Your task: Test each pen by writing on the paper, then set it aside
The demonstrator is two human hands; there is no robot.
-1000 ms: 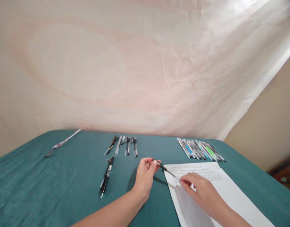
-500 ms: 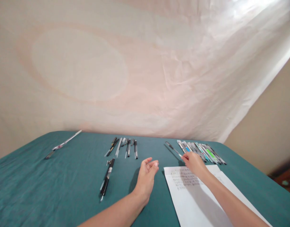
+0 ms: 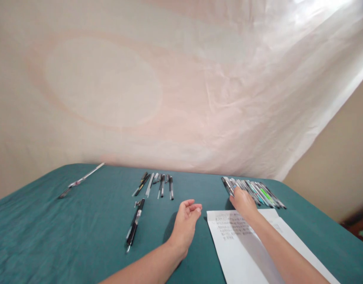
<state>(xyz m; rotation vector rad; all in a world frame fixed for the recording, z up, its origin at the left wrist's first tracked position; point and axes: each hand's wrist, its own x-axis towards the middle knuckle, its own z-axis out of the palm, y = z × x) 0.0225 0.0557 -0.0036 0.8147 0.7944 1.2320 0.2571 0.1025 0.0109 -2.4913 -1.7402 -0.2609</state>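
My right hand (image 3: 243, 202) reaches over the top of a written white sheet (image 3: 240, 252) to the left end of a row of several pens (image 3: 258, 191) at the table's far right. Its fingers are pinched together on the near end of a dark pen (image 3: 227, 184), which lies against that row. My left hand (image 3: 186, 220) rests on its edge on the teal cloth (image 3: 81, 232), left of the sheet, fingers loosely curled and apart, holding nothing. Two black pens (image 3: 134, 227) lie end to end to its left.
A group of several dark and clear pens (image 3: 158, 185) lies at the far middle. A thin white stick and a small dark pen (image 3: 81, 180) lie at the far left. A pale hanging sheet (image 3: 169, 86) backs the table.
My left hand let go of the dark pen. My right hand carried it up and to the right from the sheet, and brought it against the left end of the pen row.
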